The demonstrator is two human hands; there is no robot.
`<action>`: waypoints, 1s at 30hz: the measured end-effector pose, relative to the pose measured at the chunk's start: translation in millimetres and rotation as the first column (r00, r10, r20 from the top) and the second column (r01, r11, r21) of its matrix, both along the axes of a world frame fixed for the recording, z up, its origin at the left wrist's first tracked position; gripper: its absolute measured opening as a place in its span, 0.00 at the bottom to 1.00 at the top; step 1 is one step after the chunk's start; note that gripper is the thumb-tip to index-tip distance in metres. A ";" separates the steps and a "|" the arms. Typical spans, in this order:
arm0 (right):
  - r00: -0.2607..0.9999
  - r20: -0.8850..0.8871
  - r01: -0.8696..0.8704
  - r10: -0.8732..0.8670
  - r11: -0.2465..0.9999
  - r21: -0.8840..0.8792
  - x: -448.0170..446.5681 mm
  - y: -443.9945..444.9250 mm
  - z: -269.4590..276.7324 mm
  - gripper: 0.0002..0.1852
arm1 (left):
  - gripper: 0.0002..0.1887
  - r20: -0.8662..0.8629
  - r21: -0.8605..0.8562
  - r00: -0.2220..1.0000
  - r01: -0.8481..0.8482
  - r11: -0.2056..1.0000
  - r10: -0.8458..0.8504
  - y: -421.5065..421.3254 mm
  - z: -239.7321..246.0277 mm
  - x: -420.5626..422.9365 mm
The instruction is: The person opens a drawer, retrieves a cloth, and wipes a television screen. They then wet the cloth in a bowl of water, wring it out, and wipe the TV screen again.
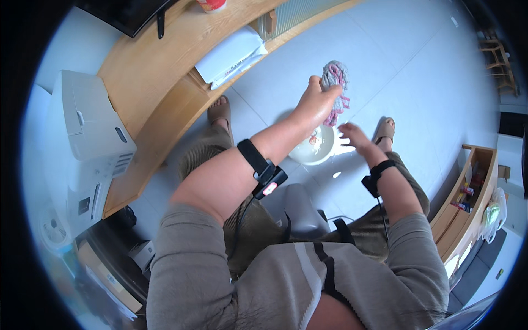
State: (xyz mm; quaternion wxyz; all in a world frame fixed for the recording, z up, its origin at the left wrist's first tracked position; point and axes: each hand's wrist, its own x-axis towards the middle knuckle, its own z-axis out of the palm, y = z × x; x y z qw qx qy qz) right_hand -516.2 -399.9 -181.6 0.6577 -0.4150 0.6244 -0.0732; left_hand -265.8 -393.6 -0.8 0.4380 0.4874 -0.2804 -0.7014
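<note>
Bunched up in my left hand (319, 101) is a grey cloth with pink edging (336, 78); its lower end hangs down over the far rim of a white basin (309, 152). The basin stands on the floor between my feet, with shiny water and an orange-red pattern or thing inside, which I cannot tell apart. My right hand (354, 137) is just right of the basin, slightly blurred, its fingers apart and holding nothing. My left forearm hides part of the basin.
A wooden cabinet (165, 70) with a white package (233, 55) on its shelf runs along the left. A white appliance (90, 119) stands at far left. A grey rounded object (303, 210) is between my legs. A wooden drawer unit (462, 206) stands right.
</note>
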 end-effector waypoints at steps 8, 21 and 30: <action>0.882 -0.419 -0.194 0.217 0.976 0.098 -21.5 53.4 -134.0 0.40 | 0.18 0.001 0.058 0.998 -0.061 0.996 0.061 -7.7 8.0 4.8; 0.962 -0.226 0.162 -0.152 0.986 0.024 -12.4 58.0 -139.4 0.27 | 0.20 0.078 0.097 0.996 -0.038 0.995 0.031 -15.5 -9.9 -9.2; 0.929 -0.034 0.370 -0.369 0.929 0.023 -36.6 27.5 -129.3 0.22 | 0.18 0.051 0.166 0.999 -0.010 0.986 0.002 -20.6 -17.1 -17.3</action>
